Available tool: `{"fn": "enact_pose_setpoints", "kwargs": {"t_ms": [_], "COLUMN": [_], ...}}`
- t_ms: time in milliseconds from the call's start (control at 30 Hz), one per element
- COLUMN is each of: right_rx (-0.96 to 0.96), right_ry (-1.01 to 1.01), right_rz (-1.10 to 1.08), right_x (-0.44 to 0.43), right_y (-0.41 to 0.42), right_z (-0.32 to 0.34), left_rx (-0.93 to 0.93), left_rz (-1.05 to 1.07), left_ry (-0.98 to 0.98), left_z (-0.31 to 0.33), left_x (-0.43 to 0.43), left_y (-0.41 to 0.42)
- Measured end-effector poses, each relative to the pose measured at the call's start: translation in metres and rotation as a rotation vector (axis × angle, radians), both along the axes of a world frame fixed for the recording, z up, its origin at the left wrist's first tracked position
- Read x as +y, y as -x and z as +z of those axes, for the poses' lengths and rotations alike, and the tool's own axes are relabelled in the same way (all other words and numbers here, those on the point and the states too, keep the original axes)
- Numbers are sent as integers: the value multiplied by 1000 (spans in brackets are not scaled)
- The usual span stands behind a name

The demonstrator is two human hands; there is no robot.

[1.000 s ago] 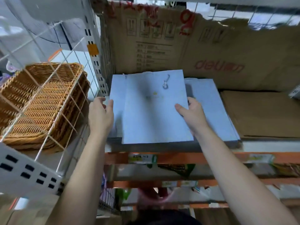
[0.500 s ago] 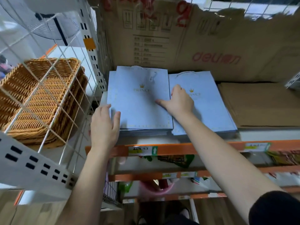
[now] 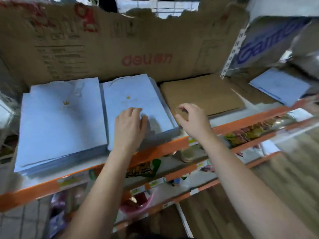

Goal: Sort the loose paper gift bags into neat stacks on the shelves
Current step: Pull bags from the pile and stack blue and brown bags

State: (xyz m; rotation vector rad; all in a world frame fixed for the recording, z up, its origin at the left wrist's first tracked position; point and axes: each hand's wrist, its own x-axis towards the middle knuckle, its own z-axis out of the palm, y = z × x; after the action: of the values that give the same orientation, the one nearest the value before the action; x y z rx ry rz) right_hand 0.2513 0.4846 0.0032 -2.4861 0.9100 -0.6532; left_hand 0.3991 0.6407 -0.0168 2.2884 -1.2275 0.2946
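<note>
Two stacks of flat light-blue gift bags with gold crown prints lie side by side on the orange-edged shelf point(image 3: 155, 150): a left stack point(image 3: 58, 121) and a right stack point(image 3: 136, 102). My left hand point(image 3: 128, 126) rests palm-down on the near part of the right stack. My right hand point(image 3: 191, 118) hovers at that stack's right edge with fingers loosely curled, holding nothing. Next to it on the right lies a stack of flat brown paper bags point(image 3: 203, 95). One more blue bag point(image 3: 279, 88) lies on the neighbouring shelf at far right.
A torn brown cardboard sheet point(image 3: 138, 49) printed in red stands behind the stacks. A white slotted upright point(image 3: 231, 54) divides this bay from the right one. Lower shelves hold packaged goods point(image 3: 145, 168). Wood-look floor shows at lower right.
The view swung right, so the wicker basket left the frame. My left hand moved from the left stack's corner onto the right stack. My right hand lifted off and shifted right.
</note>
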Motion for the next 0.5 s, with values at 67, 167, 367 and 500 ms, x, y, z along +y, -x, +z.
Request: {"fn": "enact_pose_setpoints", "kwargs": {"t_ms": [67,167,367,500], "right_rx": [31,63,23,-6], "right_ry": [22,19,3,-21], "right_rz": [-59,-129,-268,-317], "right_x": [-23,-57,-114,-154], "right_y": [43,106,201,236], "right_z": [3,5,-7,-16], "left_rx": [-5,6,47,57], "left_rz": [-63,-148,-302,-399], "left_ry": [-11,-60,-74,-84], "left_z": [1,3,-4,-8], "left_x": [-41,-96,-181,-236], "left_y": [33,86,173,208]}}
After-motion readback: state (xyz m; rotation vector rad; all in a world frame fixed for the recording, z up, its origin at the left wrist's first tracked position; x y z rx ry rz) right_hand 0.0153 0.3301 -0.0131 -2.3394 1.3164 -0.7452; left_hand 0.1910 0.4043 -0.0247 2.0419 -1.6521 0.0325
